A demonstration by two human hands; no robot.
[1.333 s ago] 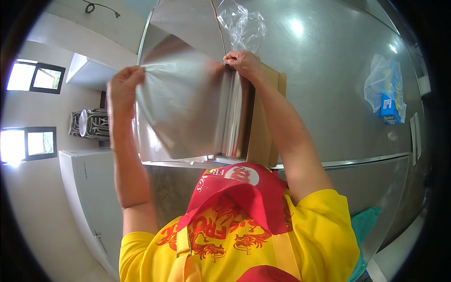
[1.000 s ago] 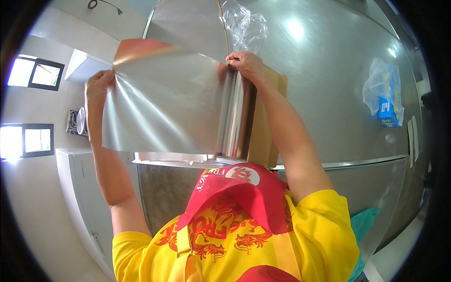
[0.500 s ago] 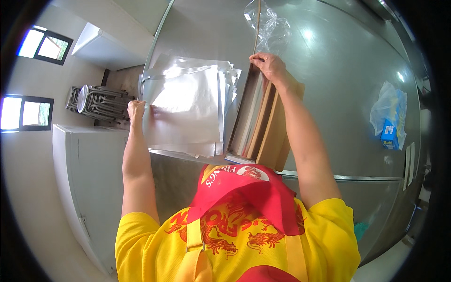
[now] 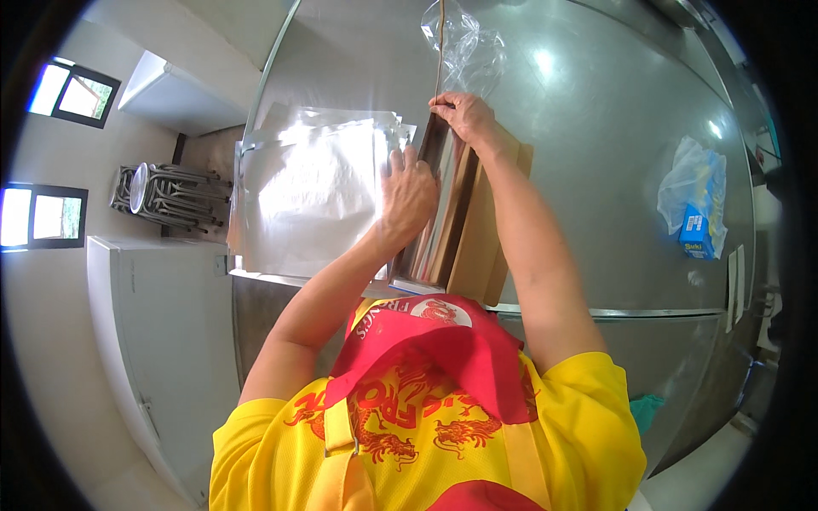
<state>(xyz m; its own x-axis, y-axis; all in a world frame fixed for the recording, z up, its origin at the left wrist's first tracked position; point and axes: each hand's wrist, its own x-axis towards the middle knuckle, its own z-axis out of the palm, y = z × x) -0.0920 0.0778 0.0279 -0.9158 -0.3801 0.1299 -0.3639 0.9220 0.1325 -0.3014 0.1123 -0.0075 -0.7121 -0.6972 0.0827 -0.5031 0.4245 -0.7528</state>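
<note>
A pile of silver foil sheets (image 4: 298,192) lies on the steel table, its edges uneven. Just right of it stands a long, open cardboard foil box (image 4: 436,243) with a roll inside. My left hand (image 4: 411,194) rests over the box's left edge beside the sheets, fingers stretched forward with nothing visible in them. At the far end of the box, my right hand (image 4: 464,117) is closed in a pinch on its corner. From that corner a thin brown strip (image 4: 440,51) runs away across the table.
Clear crumpled plastic (image 4: 464,43) lies beyond the box. On the right of the steel table (image 4: 588,187) sits a blue box (image 4: 699,234) in a thin plastic bag. Folded metal stools (image 4: 170,198) and a pale cabinet (image 4: 162,315) stand left.
My left hand has moved right, from the left edge of the foil sheets to the box's left edge, and its fingers have straightened. My right hand stays at the far corner.
</note>
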